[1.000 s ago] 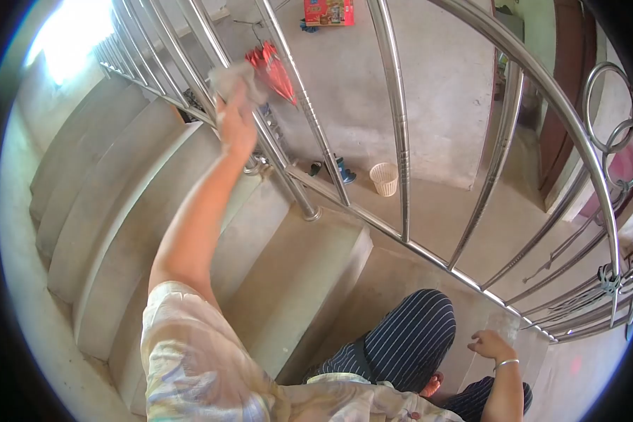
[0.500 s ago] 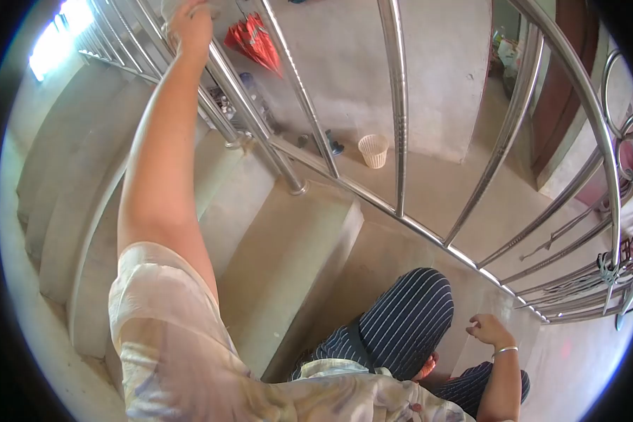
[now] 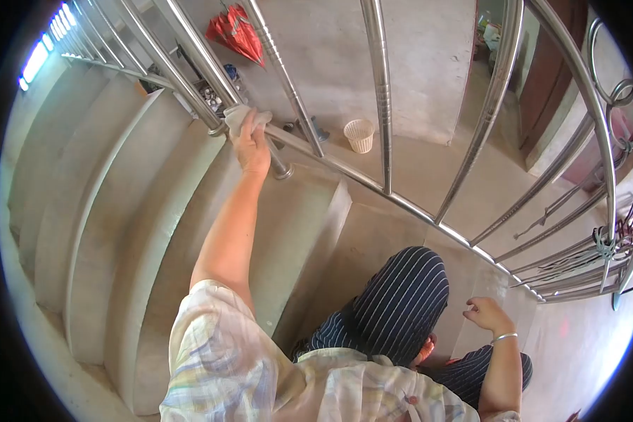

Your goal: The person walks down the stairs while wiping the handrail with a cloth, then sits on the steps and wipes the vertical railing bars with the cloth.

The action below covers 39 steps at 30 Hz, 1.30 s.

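My left hand (image 3: 250,149) reaches out to the lower end of a shiny metal railing post (image 3: 200,60). Its fingers are closed on a whitish cloth (image 3: 239,116), pressed against the post near the bottom rail (image 3: 359,179). Part of the cloth is hidden by the fingers. At the lower right, my right hand (image 3: 491,316) hangs in the air beside my knee, fingers curled in with nothing visible in them. A bracelet (image 3: 504,337) circles that wrist. My striped trousers (image 3: 404,302) show bent knees over the stairs.
Concrete steps (image 3: 130,232) curve away on the left. Beyond the railing, a red umbrella (image 3: 238,35) hangs by the wall and a white basket (image 3: 359,133) stands on the floor. Cords (image 3: 605,246) are tied to the railing at right.
My left hand has slid down with the cloth, from high on the railing to the post's lower end. The view has shifted slightly. My right hand has hardly moved.
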### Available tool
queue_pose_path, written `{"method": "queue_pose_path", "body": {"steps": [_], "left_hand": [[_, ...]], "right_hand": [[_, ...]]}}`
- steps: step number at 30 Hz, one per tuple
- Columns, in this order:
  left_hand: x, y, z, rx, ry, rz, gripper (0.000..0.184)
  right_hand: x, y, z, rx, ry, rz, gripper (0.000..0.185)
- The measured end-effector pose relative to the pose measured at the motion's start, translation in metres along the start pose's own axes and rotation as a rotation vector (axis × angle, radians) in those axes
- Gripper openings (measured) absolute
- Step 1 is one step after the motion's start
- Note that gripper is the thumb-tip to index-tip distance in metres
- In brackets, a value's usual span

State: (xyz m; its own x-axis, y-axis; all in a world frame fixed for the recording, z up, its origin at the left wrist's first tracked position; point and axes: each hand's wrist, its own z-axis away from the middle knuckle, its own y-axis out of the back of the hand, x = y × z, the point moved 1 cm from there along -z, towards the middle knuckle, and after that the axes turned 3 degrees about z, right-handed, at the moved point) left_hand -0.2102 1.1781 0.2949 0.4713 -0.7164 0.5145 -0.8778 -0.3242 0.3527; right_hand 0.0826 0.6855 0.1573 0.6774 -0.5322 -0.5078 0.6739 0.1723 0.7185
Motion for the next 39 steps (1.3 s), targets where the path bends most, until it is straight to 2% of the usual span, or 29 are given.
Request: {"method": "queue_pose_path", "body": {"steps": [3,5,6,8,9,10,12,14,16,20,22,23,25,26,28,30,32,36,38,39], "left_hand": [[0.010,-0.001,0.007,0.017,0.091,-0.012,0.033],[0.018,-0.007,0.017,0.076,0.318,0.300,0.034],[0.027,-0.010,0.023,0.074,0.321,0.306,0.034],[0.042,-0.017,0.039,0.205,0.668,0.611,0.033],[0.045,-0.022,0.047,0.159,0.700,0.469,0.035],[0.038,-0.022,0.050,0.158,0.705,0.477,0.035],[0.018,-0.008,0.043,-0.020,0.231,0.064,0.038],[0.000,0.009,0.029,-0.064,0.162,-0.014,0.043],[-0.004,0.025,0.020,0.010,0.314,0.038,0.050],[-0.008,0.025,0.011,-0.050,0.436,0.141,0.061],[-0.029,-0.002,0.019,-0.136,0.504,0.335,0.066],[-0.035,-0.014,0.024,-0.110,0.494,0.040,0.069],[-0.049,-0.030,0.052,-0.151,0.612,-0.162,0.069],[-0.050,-0.031,0.066,-0.151,0.613,-0.156,0.069],[-0.043,-0.040,0.090,-0.286,0.751,0.040,0.068],[-0.048,-0.045,0.080,-0.232,0.754,-0.051,0.065],[-0.032,-0.037,0.048,-0.104,0.921,0.442,0.073],[0.009,-0.016,0.015,-0.060,0.852,0.583,0.077],[0.021,-0.010,0.013,0.012,0.545,0.507,0.079],[0.010,-0.017,0.015,-0.002,0.549,0.513,0.079]], "right_hand": [[0.005,-0.005,0.000,0.004,0.009,0.054,0.036],[0.009,-0.007,0.003,0.020,0.004,0.080,0.035],[0.008,-0.005,0.005,0.022,-0.003,0.082,0.035],[0.002,-0.002,0.008,0.020,-0.085,-0.053,0.036],[0.002,-0.001,0.009,0.020,-0.089,-0.049,0.036],[0.004,0.001,0.012,0.023,-0.080,-0.039,0.036],[0.010,0.003,0.019,0.030,-0.079,-0.035,0.037],[0.018,-0.003,0.025,0.101,-0.084,-0.009,0.035],[0.015,-0.001,0.029,0.087,-0.103,-0.055,0.034],[0.008,0.003,0.029,0.054,-0.084,-0.032,0.034],[0.007,0.002,0.024,0.045,-0.071,-0.024,0.034],[0.005,0.002,0.020,0.045,-0.057,-0.016,0.034],[0.005,-0.001,0.012,0.043,-0.024,0.000,0.034],[0.006,-0.001,0.009,0.046,-0.001,0.013,0.033],[0.003,0.001,0.005,0.048,-0.015,0.012,0.035],[0.005,0.000,0.009,0.026,-0.032,0.007,0.036],[0.008,-0.002,0.005,0.019,-0.047,0.013,0.036],[0.004,-0.002,0.004,-0.042,-0.155,-0.047,0.035],[0.016,-0.012,0.000,0.032,0.003,0.041,0.034],[0.014,-0.012,0.002,0.033,-0.011,0.034,0.034]]}}
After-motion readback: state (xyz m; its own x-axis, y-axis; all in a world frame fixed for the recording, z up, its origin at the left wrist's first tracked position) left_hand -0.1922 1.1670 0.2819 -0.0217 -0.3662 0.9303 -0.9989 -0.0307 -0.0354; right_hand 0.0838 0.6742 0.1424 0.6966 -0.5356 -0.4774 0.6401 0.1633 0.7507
